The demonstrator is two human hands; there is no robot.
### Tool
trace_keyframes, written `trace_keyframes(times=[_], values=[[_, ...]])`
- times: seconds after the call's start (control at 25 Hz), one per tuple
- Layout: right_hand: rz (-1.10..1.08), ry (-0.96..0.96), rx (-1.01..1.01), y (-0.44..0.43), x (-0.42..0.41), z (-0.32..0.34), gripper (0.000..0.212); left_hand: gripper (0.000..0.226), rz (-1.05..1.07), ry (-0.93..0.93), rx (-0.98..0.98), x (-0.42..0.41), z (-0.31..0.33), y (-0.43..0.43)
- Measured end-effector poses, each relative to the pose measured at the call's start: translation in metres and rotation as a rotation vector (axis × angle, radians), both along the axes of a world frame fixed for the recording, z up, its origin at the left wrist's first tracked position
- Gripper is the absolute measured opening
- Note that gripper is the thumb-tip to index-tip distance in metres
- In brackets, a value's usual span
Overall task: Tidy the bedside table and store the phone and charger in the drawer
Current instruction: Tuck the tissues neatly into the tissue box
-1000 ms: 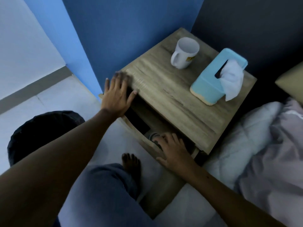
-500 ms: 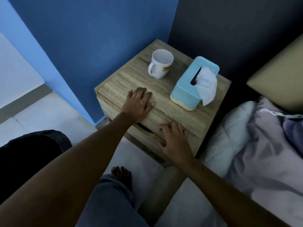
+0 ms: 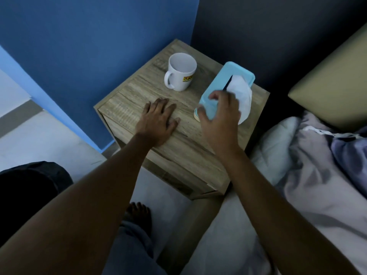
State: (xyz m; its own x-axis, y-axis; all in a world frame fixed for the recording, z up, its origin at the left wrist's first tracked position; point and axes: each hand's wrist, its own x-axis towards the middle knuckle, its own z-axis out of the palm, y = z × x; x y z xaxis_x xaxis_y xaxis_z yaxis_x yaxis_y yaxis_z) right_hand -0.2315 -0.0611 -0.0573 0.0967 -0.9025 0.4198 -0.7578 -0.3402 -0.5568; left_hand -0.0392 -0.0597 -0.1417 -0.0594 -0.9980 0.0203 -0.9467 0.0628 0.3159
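The wooden bedside table point(image 3: 190, 151) stands against the blue wall, and its drawer front point(image 3: 179, 176) is shut. No phone or charger is in sight. My left hand point(image 3: 156, 122) lies flat on the tabletop, fingers spread, holding nothing. My right hand point(image 3: 220, 116) is over the near end of the light blue tissue box point(image 3: 234, 73), fingers apart and curved around it. It is blurred, so I cannot tell whether it touches the box. A white tissue point(image 3: 243, 96) hangs from the box slot. A white mug point(image 3: 181, 73) stands at the back of the tabletop.
A bed with a white pillow point(image 3: 274, 147) and rumpled grey bedding point(image 3: 309, 185) presses against the table's right side, under a tan headboard point(image 3: 333, 76). A dark round object point(image 3: 29, 185) sits on the pale floor at left. My bare foot point(image 3: 139, 213) is below the table.
The drawer went from open to shut. My left hand slid onto the tabletop, and my right hand rose from the drawer front to the tissue box.
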Motion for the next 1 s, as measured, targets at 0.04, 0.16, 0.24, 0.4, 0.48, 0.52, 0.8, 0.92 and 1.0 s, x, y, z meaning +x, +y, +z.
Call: trace_keyframes(times=[0.04,0.16,0.24,0.4,0.48,0.52,0.8,0.92,1.0], values=[[-0.085,0.021,0.006,-0.017,0.003,0.004,0.041,0.066,0.001,-0.002,-0.001,0.0,0.0,0.001],[-0.165,0.075,0.095,-0.039,0.004,0.0,0.051,0.065,-0.006,0.001,-0.006,0.0,0.0,0.003],[-0.131,0.071,0.107,-0.039,-0.002,-0.003,0.053,0.065,-0.002,0.004,-0.014,0.0,0.0,0.002],[-0.078,0.079,0.18,-0.037,-0.034,0.001,0.07,0.065,-0.004,0.002,-0.017,0.001,-0.001,0.002],[-0.054,0.106,0.204,-0.039,-0.055,0.005,0.074,0.065,-0.004,-0.001,-0.021,0.0,-0.001,0.001],[-0.064,0.134,0.207,-0.04,-0.063,0.006,0.073,0.065,-0.004,-0.002,-0.024,0.0,-0.001,0.001],[-0.107,0.194,0.153,-0.06,-0.077,-0.009,0.049,0.065,-0.004,0.008,-0.037,-0.001,0.0,0.003],[-0.1,0.239,0.117,-0.083,-0.074,-0.012,0.045,0.065,-0.006,0.017,-0.037,-0.002,-0.001,0.002],[-0.073,0.271,0.124,-0.1,-0.072,-0.011,0.044,0.065,0.0,0.013,-0.044,0.0,-0.002,0.003]])
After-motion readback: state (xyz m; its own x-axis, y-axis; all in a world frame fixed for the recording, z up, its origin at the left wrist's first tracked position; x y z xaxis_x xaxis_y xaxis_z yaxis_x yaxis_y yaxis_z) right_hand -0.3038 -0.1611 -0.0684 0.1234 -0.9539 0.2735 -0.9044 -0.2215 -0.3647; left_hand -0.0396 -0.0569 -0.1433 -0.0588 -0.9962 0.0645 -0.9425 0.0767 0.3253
